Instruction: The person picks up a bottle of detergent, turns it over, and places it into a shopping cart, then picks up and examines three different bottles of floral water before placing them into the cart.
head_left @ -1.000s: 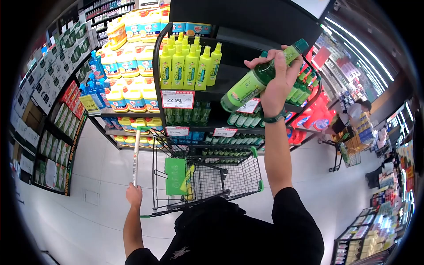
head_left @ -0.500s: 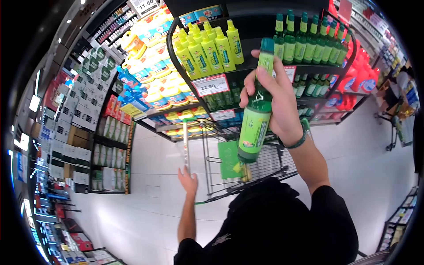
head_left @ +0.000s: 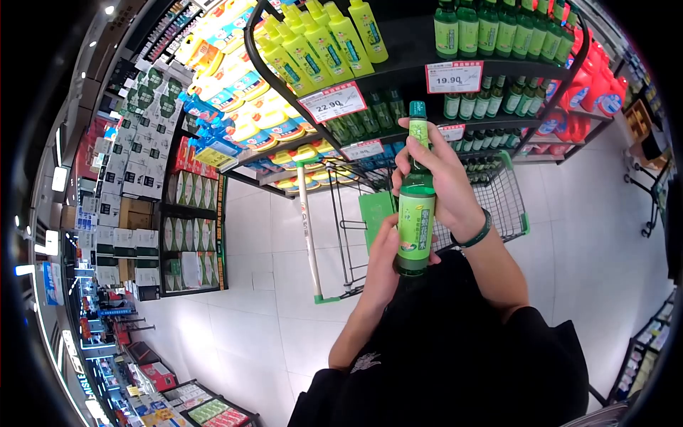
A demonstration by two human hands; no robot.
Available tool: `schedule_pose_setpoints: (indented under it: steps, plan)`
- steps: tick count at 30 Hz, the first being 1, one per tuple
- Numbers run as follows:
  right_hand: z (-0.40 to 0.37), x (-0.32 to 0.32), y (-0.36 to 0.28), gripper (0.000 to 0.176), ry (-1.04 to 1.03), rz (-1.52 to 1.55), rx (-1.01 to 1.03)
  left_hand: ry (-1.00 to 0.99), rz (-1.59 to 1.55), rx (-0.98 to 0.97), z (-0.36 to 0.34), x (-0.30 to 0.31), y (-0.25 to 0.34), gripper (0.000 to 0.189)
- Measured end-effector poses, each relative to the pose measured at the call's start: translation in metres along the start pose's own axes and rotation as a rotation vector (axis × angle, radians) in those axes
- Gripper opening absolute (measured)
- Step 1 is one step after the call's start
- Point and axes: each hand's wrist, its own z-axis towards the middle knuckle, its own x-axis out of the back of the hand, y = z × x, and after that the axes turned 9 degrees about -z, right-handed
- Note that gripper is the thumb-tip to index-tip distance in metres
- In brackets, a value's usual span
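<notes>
A green glass bottle [head_left: 415,224] with a light green label and a dark green cap stands nearly upright in front of my chest. My right hand [head_left: 453,191] is wrapped around its neck and shoulder from the right, with a dark band on the wrist. Low on the bottle's left side, my left hand [head_left: 383,265] grips it, its thumb against the label and fingertips showing past the far edge. Behind the bottle is a wire shopping cart [head_left: 491,203], whose white handle [head_left: 306,220] lies to the left of my hands.
Ahead, a black shelf rack [head_left: 409,67] carries yellow spray bottles [head_left: 313,46], rows of green bottles [head_left: 491,32] and price tags [head_left: 453,77]. Stacked boxes [head_left: 146,164] line the left side. Red jugs [head_left: 587,78] and another cart [head_left: 649,181] are on the right.
My left hand has left the cart handle and come up to the bottle. My right hand has lowered the bottle slightly and turned its label toward me. The view has shifted.
</notes>
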Motion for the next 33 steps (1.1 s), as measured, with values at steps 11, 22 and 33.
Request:
schedule_pose_setpoints:
  steps: [11,22,33]
  plan:
    - [-0.013,0.017,0.002,0.038,-0.06,0.111,-0.089,-0.079,-0.117,0.056,-0.006,-0.028,-0.007,0.045]
    - [-0.023,0.032,0.001,0.038,-0.069,0.157,-0.107,-0.045,-0.165,0.106,-0.011,-0.037,-0.021,0.048]
    - [-0.04,0.058,-0.008,0.039,-0.051,0.209,-0.119,0.027,-0.123,0.118,-0.003,-0.059,-0.044,0.051]
